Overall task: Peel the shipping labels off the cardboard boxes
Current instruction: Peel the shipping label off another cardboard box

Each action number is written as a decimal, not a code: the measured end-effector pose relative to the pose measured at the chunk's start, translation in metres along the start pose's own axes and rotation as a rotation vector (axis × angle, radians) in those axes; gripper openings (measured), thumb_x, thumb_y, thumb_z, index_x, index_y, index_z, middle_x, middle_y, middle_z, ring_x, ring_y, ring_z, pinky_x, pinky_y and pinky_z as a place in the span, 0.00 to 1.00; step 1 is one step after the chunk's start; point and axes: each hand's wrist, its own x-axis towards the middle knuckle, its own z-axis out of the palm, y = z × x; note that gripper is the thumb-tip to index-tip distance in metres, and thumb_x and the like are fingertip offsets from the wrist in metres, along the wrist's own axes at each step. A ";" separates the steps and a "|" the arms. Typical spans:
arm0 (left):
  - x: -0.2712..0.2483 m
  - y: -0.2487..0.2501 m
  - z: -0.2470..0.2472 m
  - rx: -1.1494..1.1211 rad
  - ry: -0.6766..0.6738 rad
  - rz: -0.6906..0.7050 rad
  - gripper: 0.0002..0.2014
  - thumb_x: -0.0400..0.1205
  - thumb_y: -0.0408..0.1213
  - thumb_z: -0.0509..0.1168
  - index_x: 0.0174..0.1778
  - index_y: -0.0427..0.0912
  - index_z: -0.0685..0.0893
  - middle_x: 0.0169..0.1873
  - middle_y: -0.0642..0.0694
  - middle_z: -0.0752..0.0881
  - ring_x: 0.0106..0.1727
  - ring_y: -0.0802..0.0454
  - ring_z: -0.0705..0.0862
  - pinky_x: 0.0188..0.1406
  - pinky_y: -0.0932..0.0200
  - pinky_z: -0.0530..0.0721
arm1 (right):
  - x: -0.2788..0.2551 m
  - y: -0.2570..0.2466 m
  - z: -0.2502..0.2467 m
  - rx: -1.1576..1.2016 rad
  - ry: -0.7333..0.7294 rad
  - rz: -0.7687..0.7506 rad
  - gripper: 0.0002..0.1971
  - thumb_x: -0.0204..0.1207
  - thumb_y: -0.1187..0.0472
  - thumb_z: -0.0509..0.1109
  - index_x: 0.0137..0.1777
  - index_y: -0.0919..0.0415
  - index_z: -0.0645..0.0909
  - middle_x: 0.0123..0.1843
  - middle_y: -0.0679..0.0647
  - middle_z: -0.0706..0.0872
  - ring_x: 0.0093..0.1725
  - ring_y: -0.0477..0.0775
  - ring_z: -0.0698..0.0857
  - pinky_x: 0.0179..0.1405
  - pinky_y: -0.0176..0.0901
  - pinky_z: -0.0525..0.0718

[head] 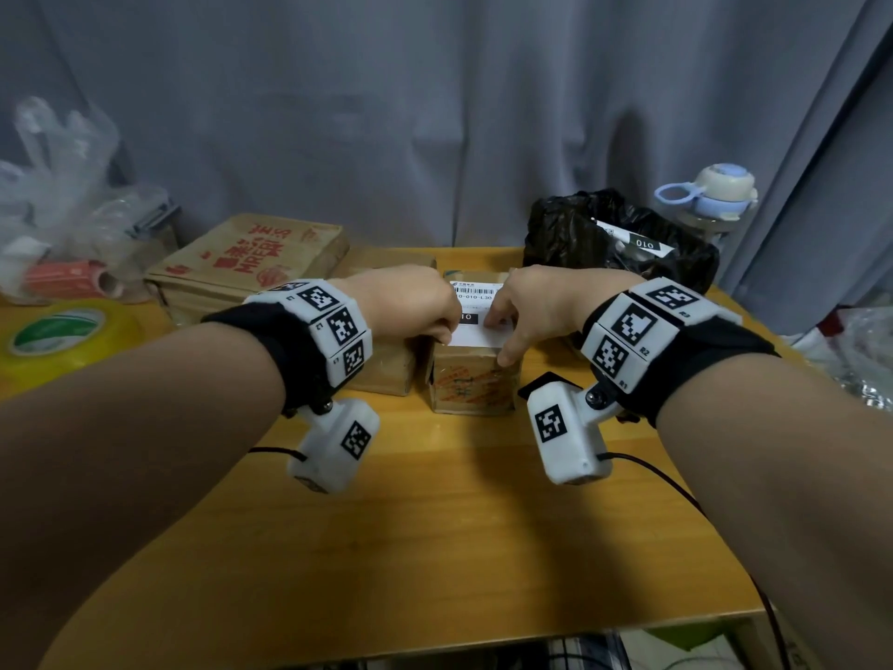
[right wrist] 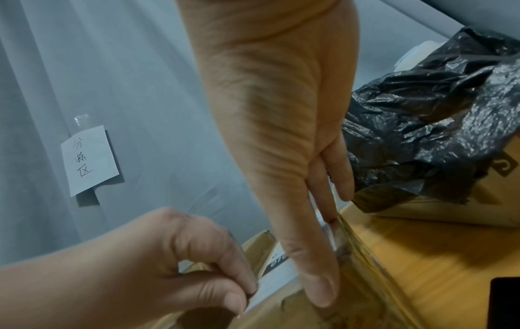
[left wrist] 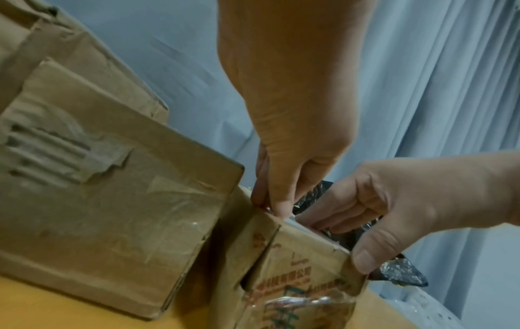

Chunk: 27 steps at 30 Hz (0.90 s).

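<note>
A small cardboard box [head: 471,379] stands mid-table with a white shipping label [head: 476,307] on its top. My left hand [head: 447,328] pinches the label's near-left corner between thumb and forefinger; the right wrist view shows this pinch at the label [right wrist: 278,273] edge. My right hand [head: 502,331] rests with straight fingers on the label's right part. Its thumb [left wrist: 365,260] presses the box [left wrist: 295,278] at the front right top corner. The label lies mostly flat; my hands cover its sides.
A taller plain box [head: 381,365] touches the small one on the left, and a flat red-printed box [head: 246,263] lies behind. A black bag [head: 613,234] and a water bottle [head: 710,200] stand back right. A yellow tape roll [head: 58,336] is at far left on the wooden table [head: 435,524].
</note>
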 end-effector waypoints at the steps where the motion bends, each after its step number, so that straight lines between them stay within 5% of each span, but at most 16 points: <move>1: 0.000 0.000 0.000 -0.003 0.006 0.002 0.11 0.83 0.44 0.61 0.51 0.44 0.87 0.51 0.48 0.87 0.52 0.49 0.84 0.55 0.50 0.80 | 0.000 0.000 0.000 0.001 0.000 0.001 0.33 0.67 0.46 0.78 0.73 0.50 0.76 0.67 0.47 0.81 0.62 0.48 0.77 0.58 0.40 0.75; 8: 0.000 0.004 0.006 0.021 0.090 -0.026 0.12 0.84 0.41 0.59 0.50 0.41 0.86 0.52 0.47 0.87 0.51 0.49 0.84 0.49 0.56 0.79 | 0.003 0.002 0.002 0.025 0.004 0.011 0.33 0.66 0.47 0.79 0.72 0.50 0.77 0.67 0.47 0.82 0.57 0.47 0.77 0.61 0.42 0.78; 21: 0.000 0.005 -0.006 -0.007 -0.035 -0.036 0.09 0.83 0.43 0.63 0.49 0.43 0.86 0.51 0.46 0.87 0.52 0.48 0.83 0.53 0.54 0.78 | 0.005 0.002 0.002 0.017 0.012 0.019 0.32 0.65 0.45 0.79 0.71 0.48 0.78 0.64 0.47 0.82 0.54 0.47 0.76 0.53 0.39 0.75; 27: 0.005 0.007 0.001 0.016 0.020 -0.070 0.09 0.83 0.42 0.61 0.49 0.43 0.85 0.51 0.46 0.87 0.52 0.46 0.83 0.51 0.53 0.79 | 0.003 0.001 0.003 0.037 0.015 0.024 0.32 0.65 0.46 0.79 0.71 0.49 0.78 0.64 0.47 0.82 0.56 0.48 0.77 0.56 0.40 0.78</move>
